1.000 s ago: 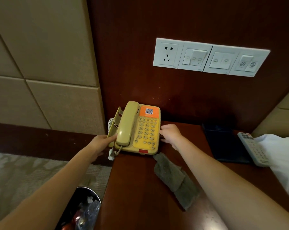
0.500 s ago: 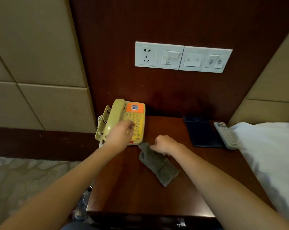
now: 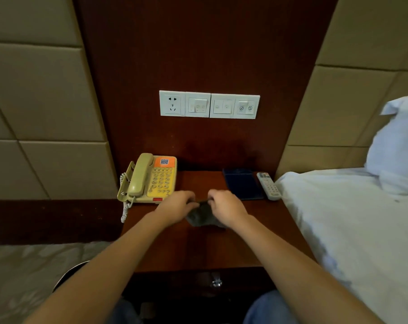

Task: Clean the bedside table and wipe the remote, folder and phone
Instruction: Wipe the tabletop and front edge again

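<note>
Mid bedside table, gripping a bunched grey cloth with left hand and right hand, both curled round it, blocking most of it. Further back: phone far left, folder and remote far right, beside the bed.

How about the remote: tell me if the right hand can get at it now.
Probably yes. The remote lies uncovered beside the folder, but the right hand is busy gripping the cloth.

White switch panel on the wall, pillow on bed
</note>
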Demonstrator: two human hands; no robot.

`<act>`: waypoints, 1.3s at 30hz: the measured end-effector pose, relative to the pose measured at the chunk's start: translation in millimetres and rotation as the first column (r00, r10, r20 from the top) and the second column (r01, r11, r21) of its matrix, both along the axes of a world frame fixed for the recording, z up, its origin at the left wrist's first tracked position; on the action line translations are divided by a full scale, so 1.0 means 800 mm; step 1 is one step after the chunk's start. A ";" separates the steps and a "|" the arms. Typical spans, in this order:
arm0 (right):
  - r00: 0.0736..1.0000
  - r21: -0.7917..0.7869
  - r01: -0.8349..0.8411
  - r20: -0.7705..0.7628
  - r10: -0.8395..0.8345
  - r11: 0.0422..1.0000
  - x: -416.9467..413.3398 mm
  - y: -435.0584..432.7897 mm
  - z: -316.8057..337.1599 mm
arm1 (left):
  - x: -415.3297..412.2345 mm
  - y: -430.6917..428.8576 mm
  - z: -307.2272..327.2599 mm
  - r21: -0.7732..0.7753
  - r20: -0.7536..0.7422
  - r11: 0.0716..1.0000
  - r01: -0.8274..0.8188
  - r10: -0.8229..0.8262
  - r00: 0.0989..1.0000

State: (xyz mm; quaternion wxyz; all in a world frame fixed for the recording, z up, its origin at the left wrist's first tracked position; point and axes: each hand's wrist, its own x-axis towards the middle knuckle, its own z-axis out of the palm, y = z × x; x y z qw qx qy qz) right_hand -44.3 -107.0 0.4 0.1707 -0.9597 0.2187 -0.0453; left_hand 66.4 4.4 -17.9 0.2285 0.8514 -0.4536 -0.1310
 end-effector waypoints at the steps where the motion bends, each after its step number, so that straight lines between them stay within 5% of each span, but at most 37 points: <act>1: 0.999 0.015 0.016 0.034 -0.017 1.000 -0.006 0.001 0.009 | -0.007 0.002 0.014 -0.040 -0.020 0.999 0.003 -0.003 1.000; 7: 0.975 0.182 0.073 0.196 -0.109 0.981 -0.031 0.007 0.033 | -0.039 0.020 0.065 -0.263 -0.002 0.964 -0.039 0.040 0.999; 16: 0.937 0.411 0.096 0.271 -0.222 0.907 -0.007 0.030 0.023 | -0.029 0.046 0.060 -0.186 -0.130 0.972 -0.141 0.118 0.984; 18: 0.929 0.354 0.143 0.273 -0.249 0.924 0.001 0.036 0.016 | -0.018 0.047 0.049 -0.131 -0.012 0.964 -0.232 0.232 0.973; 20: 0.947 0.029 0.218 0.234 -0.219 0.975 0.002 0.041 -0.002 | -0.015 0.048 0.025 -0.030 0.242 0.944 -0.329 0.327 0.914; 22: 0.985 -0.260 0.122 0.152 -0.085 0.958 0.002 0.048 -0.035 | -0.025 0.046 -0.010 0.035 0.353 0.945 -0.325 0.292 0.889; 27: 0.961 -0.068 -0.150 -0.246 0.129 0.986 0.002 0.073 -0.141 | -0.051 0.034 -0.124 0.266 0.147 0.959 -0.099 0.061 0.987; 39: 0.979 -0.194 -0.079 -0.199 0.040 0.978 0.059 -0.024 -0.184 | 0.011 -0.051 -0.162 0.253 0.289 0.953 -0.169 0.092 0.953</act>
